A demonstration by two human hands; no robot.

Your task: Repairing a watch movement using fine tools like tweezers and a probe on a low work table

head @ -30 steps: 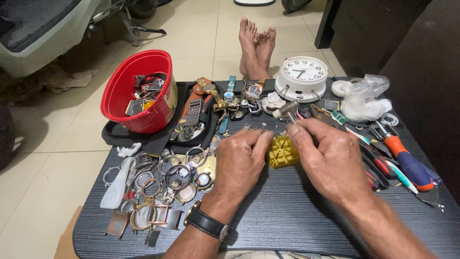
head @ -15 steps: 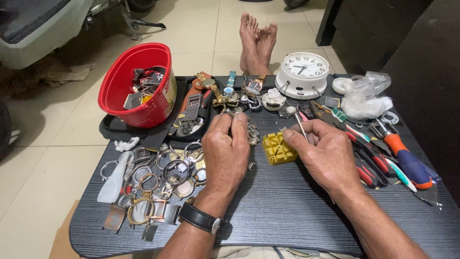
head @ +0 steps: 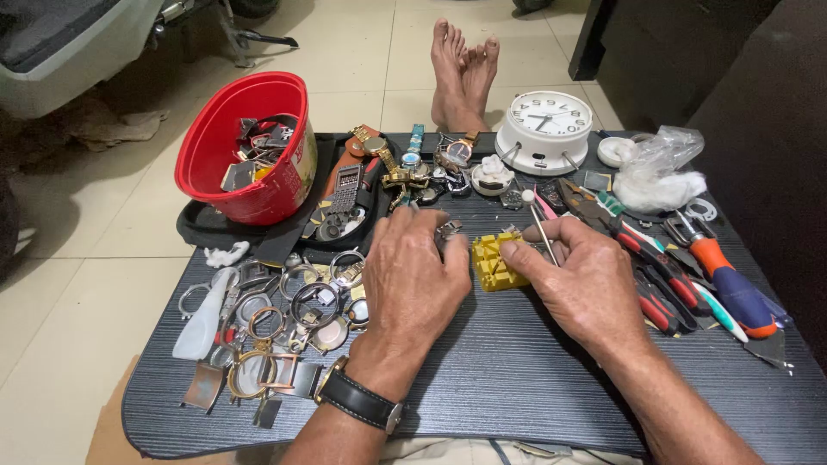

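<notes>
Pinching a thin pin tool [head: 543,234] in our right hand [head: 586,288], we steady the yellow holder block [head: 498,261] mid-table; our left hand [head: 413,280] curls over a small metal piece [head: 448,231] beside it. A slip could flick tiny parts into the loose watch cases [head: 284,314].

A red bucket [head: 245,151] of watch parts stands beyond the left hand [head: 419,280], with loose watch cases [head: 284,314] just beside it. A white clock [head: 546,129] and what seem pliers [head: 642,258] lie near the right hand [head: 575,280].
</notes>
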